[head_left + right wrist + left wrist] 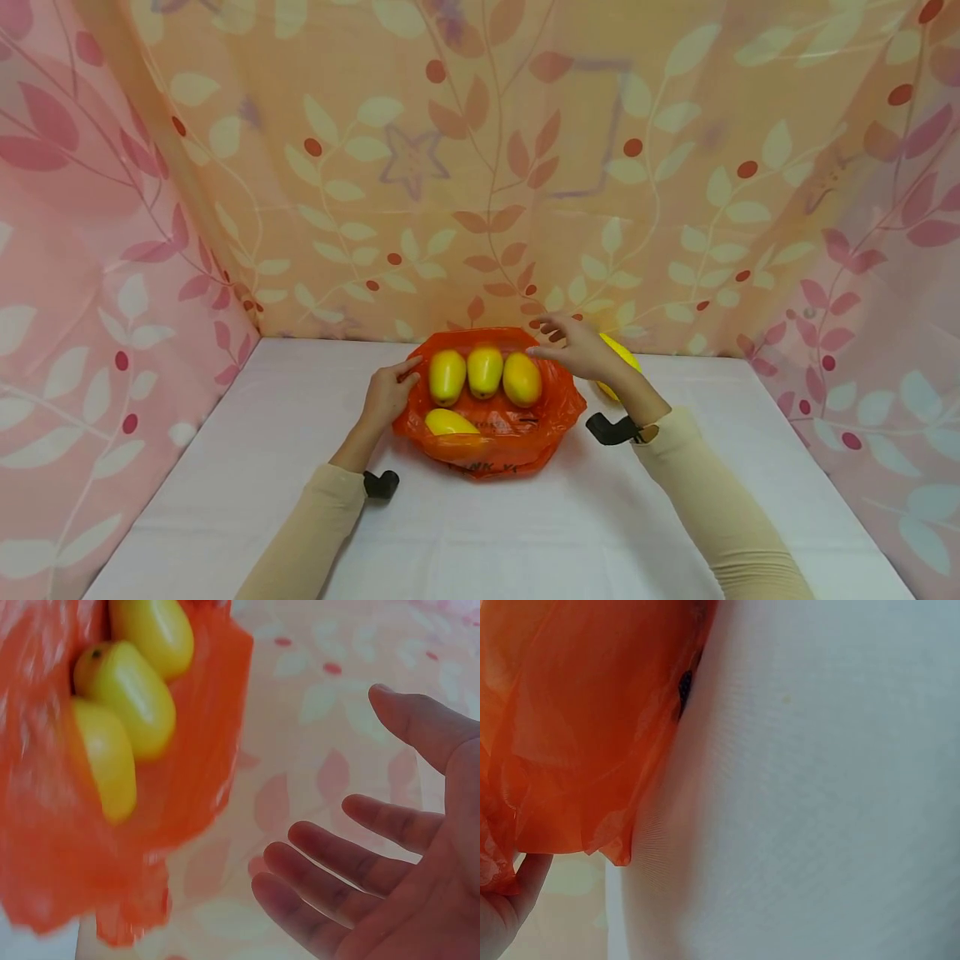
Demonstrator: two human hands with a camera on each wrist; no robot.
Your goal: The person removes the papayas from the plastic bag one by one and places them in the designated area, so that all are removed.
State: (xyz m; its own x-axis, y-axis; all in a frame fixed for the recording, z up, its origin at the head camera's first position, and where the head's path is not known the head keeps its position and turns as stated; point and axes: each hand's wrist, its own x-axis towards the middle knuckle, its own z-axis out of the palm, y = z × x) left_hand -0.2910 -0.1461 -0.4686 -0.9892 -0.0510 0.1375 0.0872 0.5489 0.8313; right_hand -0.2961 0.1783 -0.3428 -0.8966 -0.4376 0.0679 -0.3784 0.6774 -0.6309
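Observation:
An orange-red plastic bag (555, 408) lies with its mouth spread wide. Inside, three yellow mangoes (485, 372) sit in a row toward the back, while another mango (448, 422) lies at the front left, partly covered by the bag's front. The left hand (387, 393) holds the bag's left edge; in the left wrist view, the film hides part of its fingers. Over the bag's back right edge is the right hand (577, 346), its fingers spread apart with nothing between them, as the right wrist view (405, 862) also shows.
Another yellow fruit (619, 360) stands on the white-covered table (480, 533), right of the bag and partly behind the right forearm. Floral cloth (480, 167) hangs along the back and both sides. Black wrist mounts (609, 429) are on both wrists.

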